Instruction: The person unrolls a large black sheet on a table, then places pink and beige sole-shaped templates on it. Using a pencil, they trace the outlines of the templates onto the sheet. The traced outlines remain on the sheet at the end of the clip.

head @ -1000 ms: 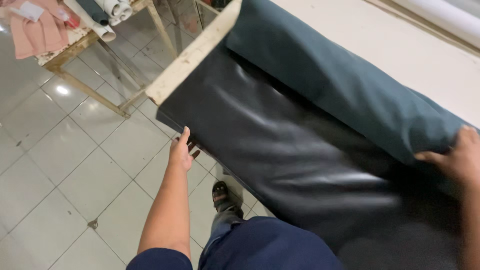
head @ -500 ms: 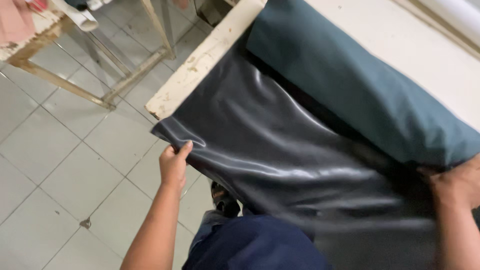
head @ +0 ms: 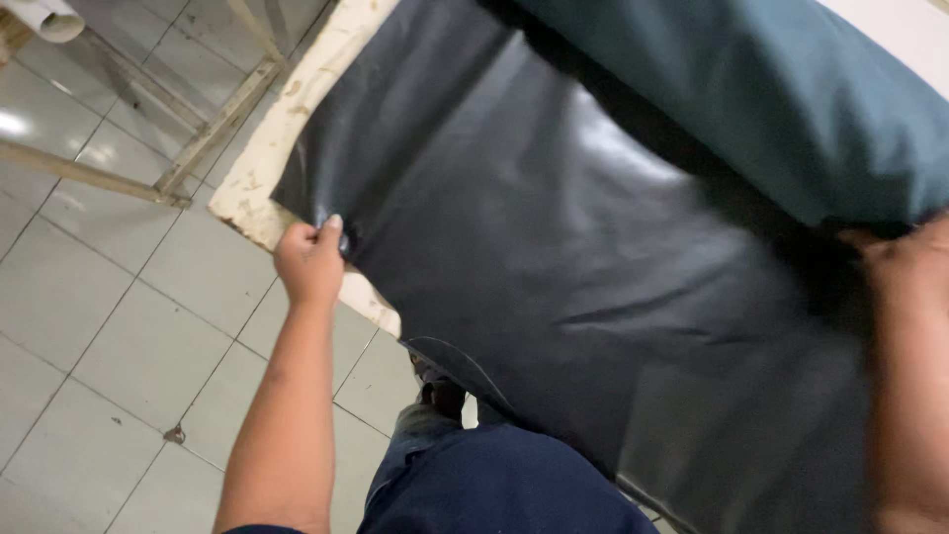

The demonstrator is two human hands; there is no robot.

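A large sheet of shiny black material (head: 554,247) lies unrolled across a white worktable (head: 297,119) and hangs over its near edge. It comes off a thick roll with a dark teal back (head: 791,99) at the upper right. My left hand (head: 308,259) pinches the sheet's left corner at the table's edge. My right hand (head: 905,287) is at the far right, blurred, pressed against the sheet just below the roll; its fingers are not clear.
Pale floor tiles (head: 119,326) spread to the left. A wooden frame of thin slats (head: 213,124) stands on the floor at the upper left, with a white tube end (head: 44,15) above it. My legs in dark blue trousers (head: 494,485) are below the table edge.
My left hand has lifted the sheet's corner from below the table edge up onto the table. The sheet now lies flatter and further over the top. The view has moved closer.
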